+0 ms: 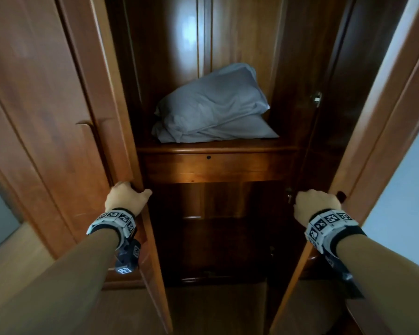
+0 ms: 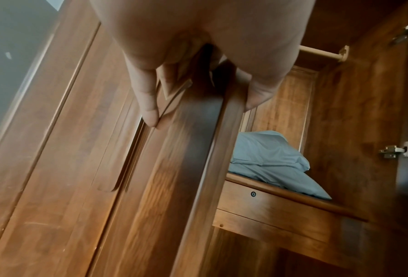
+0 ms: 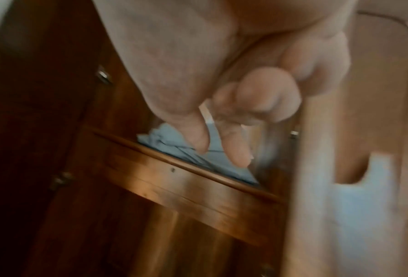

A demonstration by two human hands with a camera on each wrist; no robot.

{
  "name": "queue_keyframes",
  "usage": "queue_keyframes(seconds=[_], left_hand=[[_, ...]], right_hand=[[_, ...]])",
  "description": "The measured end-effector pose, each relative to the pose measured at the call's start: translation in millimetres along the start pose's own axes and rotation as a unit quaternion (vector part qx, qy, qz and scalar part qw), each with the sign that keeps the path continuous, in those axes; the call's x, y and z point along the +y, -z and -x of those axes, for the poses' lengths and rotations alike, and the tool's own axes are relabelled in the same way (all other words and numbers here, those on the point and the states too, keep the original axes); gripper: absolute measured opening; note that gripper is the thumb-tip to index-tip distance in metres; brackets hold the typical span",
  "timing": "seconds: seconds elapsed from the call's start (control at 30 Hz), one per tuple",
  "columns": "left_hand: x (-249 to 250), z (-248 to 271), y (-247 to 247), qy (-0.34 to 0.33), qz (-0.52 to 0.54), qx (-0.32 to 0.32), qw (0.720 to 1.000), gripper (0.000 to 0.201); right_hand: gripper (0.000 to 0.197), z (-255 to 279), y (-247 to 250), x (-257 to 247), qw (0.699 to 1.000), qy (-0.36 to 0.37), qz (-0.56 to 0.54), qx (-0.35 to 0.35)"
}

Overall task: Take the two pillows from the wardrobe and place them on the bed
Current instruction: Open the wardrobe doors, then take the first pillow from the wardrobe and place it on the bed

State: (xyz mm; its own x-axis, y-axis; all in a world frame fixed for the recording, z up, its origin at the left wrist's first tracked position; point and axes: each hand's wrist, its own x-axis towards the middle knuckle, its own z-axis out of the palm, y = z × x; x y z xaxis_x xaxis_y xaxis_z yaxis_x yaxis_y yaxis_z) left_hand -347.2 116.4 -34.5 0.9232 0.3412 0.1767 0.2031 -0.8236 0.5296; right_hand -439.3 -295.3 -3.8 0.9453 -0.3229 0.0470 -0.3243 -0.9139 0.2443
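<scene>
Two pale blue-grey pillows lie stacked on a shelf (image 1: 286, 148) inside the open wooden wardrobe, the upper pillow (image 1: 213, 102) tilted on the lower pillow (image 1: 228, 132). They also show in the left wrist view as pillows (image 2: 269, 159). My left hand (image 1: 131, 192) grips the inner edge of the left door (image 1: 58, 117), fingers on its outer face and thumb on the inner side. At the edge of the right door (image 1: 385, 122) my right hand (image 1: 317, 203) has its fingers curled; the right wrist view is blurred. Both hands are well below and in front of the pillows.
Under the shelf sits a drawer front (image 1: 208, 168) with a small keyhole, and below it a dark lower compartment (image 1: 211, 238). A hanging rail (image 2: 321, 52) crosses the top of the wardrobe. Metal hinges (image 1: 317, 97) stand on the right inner wall. The doors flank me on both sides.
</scene>
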Motion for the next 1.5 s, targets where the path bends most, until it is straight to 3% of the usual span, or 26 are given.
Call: queue_keyframes(seconds=[0.1, 0.23, 0.43, 0.5, 0.67, 0.8, 0.87, 0.93, 1.0, 1.17, 1.23, 1.3, 1.4, 1.5], left_hand=[[-11, 1, 9, 0.000, 0.020, -0.013, 1.000, 0.055], [-35, 6, 26, 0.005, 0.035, -0.021, 0.999, 0.045], [-86, 15, 60, -0.001, 0.000, 0.003, 1.000, 0.034], [-105, 12, 73, -0.002, -0.029, 0.003, 1.000, 0.036], [-147, 4, 93, 0.013, -0.004, 0.002, 1.000, 0.031], [-169, 7, 98, 0.023, 0.011, 0.041, 0.999, 0.025], [-172, 10, 102, 0.025, -0.013, 0.095, 0.995, 0.026], [-171, 13, 108, 0.021, -0.060, 0.156, 0.986, 0.030], [-167, 13, 112, 0.020, -0.108, 0.170, 0.979, 0.036], [-126, 13, 118, 0.094, -0.235, 0.102, 0.962, 0.044], [-105, 21, 103, 0.080, -0.259, 0.050, 0.961, 0.044], [-76, 23, 78, 0.024, -0.250, -0.012, 0.968, 0.042], [-22, 4, 32, -0.094, -0.234, -0.053, 0.966, 0.037], [42, -23, -13, -0.212, -0.123, -0.136, 0.960, 0.029]], right_hand=[[0.034, -3, 16, -65, 0.992, 0.099, -0.081, -0.004], [0.035, -12, 22, -165, 0.966, 0.227, -0.119, -0.023], [0.059, 20, 40, -330, 0.869, 0.434, -0.222, -0.088], [0.066, 41, 43, -376, 0.844, 0.477, -0.226, -0.094], [0.083, 67, 30, -440, 0.822, 0.511, -0.230, -0.101], [0.083, 65, 25, -450, 0.803, 0.544, -0.226, -0.096], [0.081, 62, 23, -454, 0.796, 0.559, -0.216, -0.088], [0.079, 53, 22, -453, 0.800, 0.555, -0.210, -0.090], [0.078, 37, 18, -444, 0.822, 0.524, -0.197, -0.105], [0.073, -15, 3, -391, 0.874, 0.434, -0.184, -0.122], [0.069, -36, -4, -363, 0.881, 0.416, -0.188, -0.122], [0.066, -55, -6, -330, 0.892, 0.398, -0.183, -0.112], [0.059, -76, -5, -271, 0.916, 0.363, -0.150, -0.078], [0.041, -94, -6, -203, 0.948, 0.294, -0.116, -0.044]])
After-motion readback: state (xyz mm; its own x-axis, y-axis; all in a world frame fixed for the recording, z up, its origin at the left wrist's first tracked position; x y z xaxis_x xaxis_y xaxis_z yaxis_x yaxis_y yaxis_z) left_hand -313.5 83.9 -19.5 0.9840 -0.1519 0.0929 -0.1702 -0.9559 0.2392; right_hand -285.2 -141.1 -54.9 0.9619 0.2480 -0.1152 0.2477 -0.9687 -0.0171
